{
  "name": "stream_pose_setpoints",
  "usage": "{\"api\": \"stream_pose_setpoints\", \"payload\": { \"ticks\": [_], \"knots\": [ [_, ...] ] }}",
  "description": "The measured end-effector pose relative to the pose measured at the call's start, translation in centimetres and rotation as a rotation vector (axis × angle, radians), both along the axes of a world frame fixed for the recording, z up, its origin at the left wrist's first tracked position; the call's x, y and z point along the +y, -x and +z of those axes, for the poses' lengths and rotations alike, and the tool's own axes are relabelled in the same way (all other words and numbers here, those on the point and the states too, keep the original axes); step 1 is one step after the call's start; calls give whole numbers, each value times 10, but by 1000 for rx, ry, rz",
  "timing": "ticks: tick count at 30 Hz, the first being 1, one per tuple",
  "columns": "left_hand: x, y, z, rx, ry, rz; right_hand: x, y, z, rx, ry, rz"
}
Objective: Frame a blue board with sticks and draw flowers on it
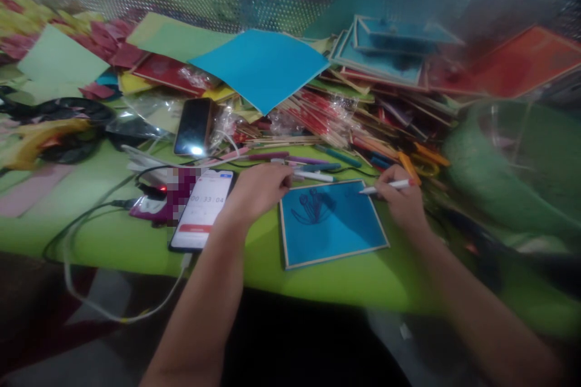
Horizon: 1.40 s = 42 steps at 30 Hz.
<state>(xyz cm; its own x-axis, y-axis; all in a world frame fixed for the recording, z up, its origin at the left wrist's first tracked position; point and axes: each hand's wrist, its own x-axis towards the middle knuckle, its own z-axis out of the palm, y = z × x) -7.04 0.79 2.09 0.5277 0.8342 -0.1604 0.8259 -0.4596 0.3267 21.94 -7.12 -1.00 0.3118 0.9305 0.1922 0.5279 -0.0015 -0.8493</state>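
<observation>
A blue card with a pale border (336, 230) lies on the green table. Dark lines on its left half form a drawing like flowers on stems, and fainter marks show near its upper right. My right hand (402, 196) grips a white marker (385, 187), its tip at the upper right part of the card. Beside the card's upper left corner, my left hand (265, 187) is closed with the fingers curled. Another white marker (318, 176) extends from near those fingers; whether they hold it is unclear.
A phone showing a timer (206, 205) lies left, with cables around it. Another phone (194, 127) leans farther back. Behind the card are pens (313, 164), wooden sticks (313, 118), a blue sheet (263, 66) and stacked framed cards (385, 51). A green basket (512, 157) stands right.
</observation>
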Motion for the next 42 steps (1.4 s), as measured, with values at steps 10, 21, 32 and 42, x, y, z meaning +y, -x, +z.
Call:
{"api": "stream_pose_setpoints", "payload": {
  "ticks": [10, 21, 32, 42],
  "knots": [
    [1, 1, -2, -14, 2, -3, 0, 1, 1, -20, -40, -1],
    [0, 2, -4, -22, -14, -5, -1, -4, -3, 257, -65, -6],
    [0, 3, -5, -38, -10, -16, -4, 0, -1, 222, 67, 33],
    [0, 2, -3, -26, 2, -20, -5, 5, 3, 54, 57, -78]
  ]
}}
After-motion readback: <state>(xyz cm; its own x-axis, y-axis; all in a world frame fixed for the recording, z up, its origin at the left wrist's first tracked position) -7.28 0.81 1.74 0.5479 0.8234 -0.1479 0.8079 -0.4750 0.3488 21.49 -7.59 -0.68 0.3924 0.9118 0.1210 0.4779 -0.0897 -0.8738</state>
